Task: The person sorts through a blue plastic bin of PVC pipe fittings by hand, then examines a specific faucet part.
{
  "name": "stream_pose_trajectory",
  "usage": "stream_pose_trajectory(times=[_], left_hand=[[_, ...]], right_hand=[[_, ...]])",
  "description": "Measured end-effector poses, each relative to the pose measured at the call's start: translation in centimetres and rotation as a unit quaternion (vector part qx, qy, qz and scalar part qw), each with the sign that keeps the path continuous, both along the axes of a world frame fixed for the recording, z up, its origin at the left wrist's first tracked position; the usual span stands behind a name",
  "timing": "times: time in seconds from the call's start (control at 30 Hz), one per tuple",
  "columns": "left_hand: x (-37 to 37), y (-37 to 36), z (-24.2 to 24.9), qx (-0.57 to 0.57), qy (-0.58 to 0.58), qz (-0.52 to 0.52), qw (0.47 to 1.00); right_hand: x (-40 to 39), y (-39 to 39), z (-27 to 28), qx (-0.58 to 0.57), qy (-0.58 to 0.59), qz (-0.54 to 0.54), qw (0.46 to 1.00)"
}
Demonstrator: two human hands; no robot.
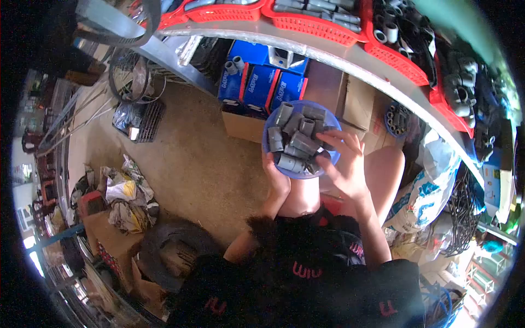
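Note:
A round blue-violet plastic basin sits above my lap, filled with short grey pipe fittings. My left hand grips the basin at its near left side, the thumb up along the rim. Over the right side of the basin, my right hand reaches in with thumb and fingers apart. Its fingertips are right at the fittings near the rim.
Blue boxes stand on a cardboard box beyond the basin. Red baskets of fittings line the shelf above. White sacks lean at right. A black tire-like ring and crumpled bags lie at left.

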State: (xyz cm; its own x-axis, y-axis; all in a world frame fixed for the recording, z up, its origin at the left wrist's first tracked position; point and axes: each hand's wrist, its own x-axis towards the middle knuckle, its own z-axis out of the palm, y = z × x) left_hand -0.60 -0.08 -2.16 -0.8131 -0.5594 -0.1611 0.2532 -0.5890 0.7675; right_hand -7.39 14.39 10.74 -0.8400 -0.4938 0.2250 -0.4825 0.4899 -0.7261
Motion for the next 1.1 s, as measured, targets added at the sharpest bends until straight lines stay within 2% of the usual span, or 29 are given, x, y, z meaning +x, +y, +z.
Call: stream_pose_trajectory(times=[0.1, 0.13, 0.23, 0.3, 0.33, 0.37, 0.4, 0.43, 0.47, 0.5, 0.53, 0.6, 0.63, 0.67, 0.77, 0.8, 0.9, 0.97, 1.03, 1.1], left_hand=[[-0.4, 0.0, 1.7, -0.024, 0.049, -0.021, 0.998], [-0.4, 0.0, 2.2, -0.033, 0.054, -0.020, 0.998], [-0.3, 0.0, 1.5, -0.044, 0.060, -0.012, 0.997], [-0.6, 0.2, 2.1, -0.020, 0.075, -0.003, 0.997], [-0.6, 0.3, 2.0, -0.009, 0.083, 0.001, 0.997], [-0.5, 0.2, 1.9, -0.005, 0.071, -0.015, 0.997], [-0.2, 0.1, 2.0, -0.001, 0.058, -0.029, 0.998], [0.0, 0.1, 1.6, 0.003, 0.044, -0.040, 0.998], [-0.2, 0.2, 3.3, 0.016, 0.034, -0.011, 0.999], [-0.5, -0.4, 4.2, 0.068, 0.048, -0.045, 0.995], [-0.3, -0.4, 4.9, 0.055, 0.049, -0.016, 0.997], [0.2, -0.3, 4.0, 0.004, 0.028, 0.018, 0.999], [0.3, -0.7, 3.7, 0.003, 0.026, 0.020, 0.999], [0.5, -0.7, 3.5, 0.005, 0.023, 0.023, 0.999], [0.9, -1.1, 2.5, 0.037, 0.011, 0.006, 0.999], [0.7, -1.2, 2.3, 0.056, 0.008, 0.010, 0.998], [0.2, -0.9, 2.5, 0.062, 0.005, 0.027, 0.998], [-0.2, -1.1, 3.7, 0.061, 0.015, 0.025, 0.998], [-0.2, -0.8, 3.4, 0.053, 0.018, 0.017, 0.998], [0.2, -0.7, 2.0, 0.035, 0.022, 0.005, 0.999]], right_hand=[[-0.1, -1.4, 0.8, 0.014, 0.030, -0.015, 0.999], [-0.8, -1.8, 0.7, -0.063, 0.041, 0.004, 0.997], [-3.8, -4.3, 2.5, -0.082, 0.048, 0.038, 0.995], [-6.1, -9.4, 3.9, -0.058, 0.049, 0.122, 0.990], [-7.4, -12.5, 3.2, -0.093, 0.070, 0.161, 0.980], [-9.1, -15.6, 2.0, -0.085, 0.029, 0.203, 0.975], [-10.9, -19.1, -0.3, -0.076, 0.034, 0.222, 0.972], [-12.7, -22.1, -2.0, -0.021, 0.056, 0.216, 0.975], [-14.3, -24.9, -3.7, 0.103, 0.087, 0.194, 0.972], [-15.7, -26.8, -6.1, 0.167, 0.126, 0.174, 0.962], [-16.9, -28.4, -8.6, 0.229, 0.166, 0.149, 0.947], [-19.2, -30.5, -13.2, 0.229, 0.162, 0.147, 0.949], [-19.8, -30.6, -13.6, 0.233, 0.157, 0.144, 0.949], [-20.9, -30.3, -14.1, 0.223, 0.071, 0.219, 0.947], [-22.0, -30.3, -13.3, 0.258, 0.053, 0.278, 0.924], [-21.9, -30.0, -12.5, 0.268, 0.007, 0.291, 0.918], [-21.2, -27.5, -11.1, 0.225, 0.019, 0.353, 0.908], [-18.8, -25.2, -8.6, 0.143, 0.110, 0.358, 0.916], [-16.1, -22.0, -4.6, -0.003, 0.063, 0.335, 0.940], [-13.4, -17.7, 1.1, -0.020, -0.032, 0.279, 0.960]])
